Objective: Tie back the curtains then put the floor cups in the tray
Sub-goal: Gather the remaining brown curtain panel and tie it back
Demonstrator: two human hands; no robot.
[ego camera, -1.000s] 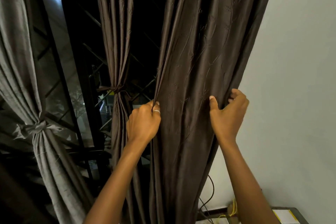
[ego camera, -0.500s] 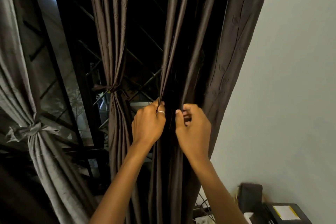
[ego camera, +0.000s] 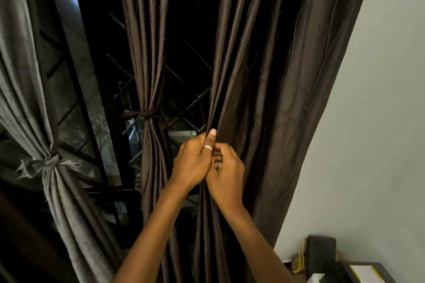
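Note:
A dark brown curtain panel (ego camera: 271, 89) hangs loose at the right, beside the wall. My left hand (ego camera: 192, 163), with a ring on the thumb, pinches its gathered left edge. My right hand (ego camera: 226, 172) presses against the left hand and grips the same folds just below. A second brown panel (ego camera: 149, 76) in the middle is bound with a brown tie at its waist. A grey curtain (ego camera: 43, 167) on the left is knotted with its own tie. No cups or tray are in view.
A dark window with diamond grille bars (ego camera: 190, 57) lies behind the curtains. A pale wall (ego camera: 372, 122) fills the right. At the bottom right stand a black box (ego camera: 322, 253), a yellow cord (ego camera: 300, 259) and a dark surface with a white sheet (ego camera: 365, 273).
My right hand has moved left from the curtain's right edge to meet my left hand, bunching the loose panel's folds together. The camera shifted slightly, showing more of the items at the bottom right.

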